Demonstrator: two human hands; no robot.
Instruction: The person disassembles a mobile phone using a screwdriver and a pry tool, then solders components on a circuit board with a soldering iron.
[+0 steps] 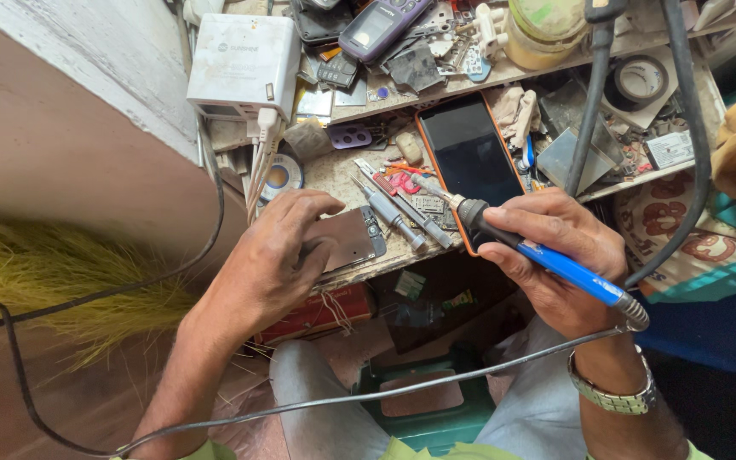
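My left hand [270, 260] presses down on an opened phone body [353, 238] lying on the edge of a cluttered workbench [334, 175]. My right hand [555, 251] grips a soldering iron with a blue and black handle [555, 262]; its metal tip [430, 189] points left, above small parts beside the phone body. A grey cord runs from the iron's handle down across my lap. A wristwatch [613, 393] sits on my right wrist.
A black-screened phone in an orange case [468, 153] lies beside the iron. Screwdrivers [393, 213], a white multi-port charger [244, 64], a keypad phone [376, 25], a jar [547, 30], a tape roll [641, 78] and black cables crowd the bench. A straw broom [53, 281] lies left.
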